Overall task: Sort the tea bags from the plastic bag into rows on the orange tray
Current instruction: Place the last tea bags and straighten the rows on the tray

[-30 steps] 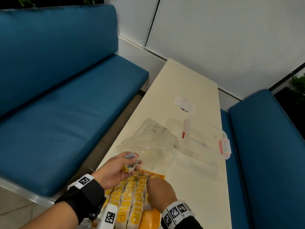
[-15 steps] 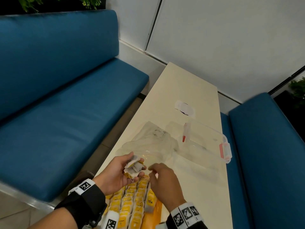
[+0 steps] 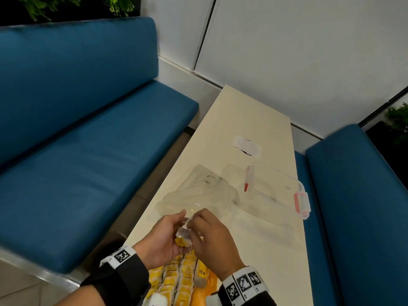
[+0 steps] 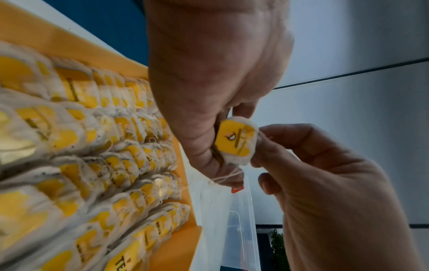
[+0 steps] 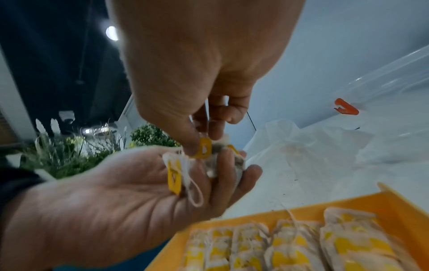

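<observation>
My left hand (image 3: 170,233) is palm up above the far end of the orange tray (image 3: 199,298) and cups a small bunch of tea bags (image 3: 182,236). My right hand (image 3: 199,223) meets it from the right, and its thumb and finger pinch one tea bag's yellow tag (image 5: 205,148). In the left wrist view that tea bag (image 4: 237,141) sits between both hands. Rows of tea bags (image 3: 176,281) with yellow tags fill the tray (image 5: 394,205). The crumpled clear plastic bag (image 3: 198,195) lies just beyond the hands.
A clear plastic container (image 3: 276,191) with a pink latch (image 3: 301,205) lies right of the bag. A white sticker (image 3: 247,146) is farther up the narrow cream table (image 3: 254,111). Blue benches (image 3: 88,151) run along both sides.
My right hand has lifted off the tray's rows and come up to the bunch in my left hand, where it now pinches a tag. The left hand stayed above the tray's far end.
</observation>
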A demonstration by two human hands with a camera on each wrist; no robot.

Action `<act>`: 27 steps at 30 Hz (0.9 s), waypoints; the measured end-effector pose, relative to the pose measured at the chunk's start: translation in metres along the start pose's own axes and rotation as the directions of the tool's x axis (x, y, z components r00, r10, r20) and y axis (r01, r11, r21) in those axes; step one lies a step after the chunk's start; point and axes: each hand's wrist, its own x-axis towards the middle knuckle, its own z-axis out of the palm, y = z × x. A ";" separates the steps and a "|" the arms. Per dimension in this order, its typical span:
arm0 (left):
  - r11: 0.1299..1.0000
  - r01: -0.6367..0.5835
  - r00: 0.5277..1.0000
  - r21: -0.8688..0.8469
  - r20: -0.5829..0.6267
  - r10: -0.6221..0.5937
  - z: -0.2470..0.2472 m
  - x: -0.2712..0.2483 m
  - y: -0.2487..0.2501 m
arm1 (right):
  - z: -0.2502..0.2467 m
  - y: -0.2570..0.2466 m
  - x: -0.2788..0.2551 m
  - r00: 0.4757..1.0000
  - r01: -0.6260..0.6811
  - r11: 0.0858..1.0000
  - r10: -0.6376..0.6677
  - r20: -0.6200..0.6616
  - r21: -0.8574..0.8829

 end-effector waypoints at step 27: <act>0.983 -0.127 0.986 0.131 -0.094 0.139 -0.015 0.010 0.004 | -0.027 0.032 -0.034 0.813 -0.403 0.904 0.425 0.399 -0.141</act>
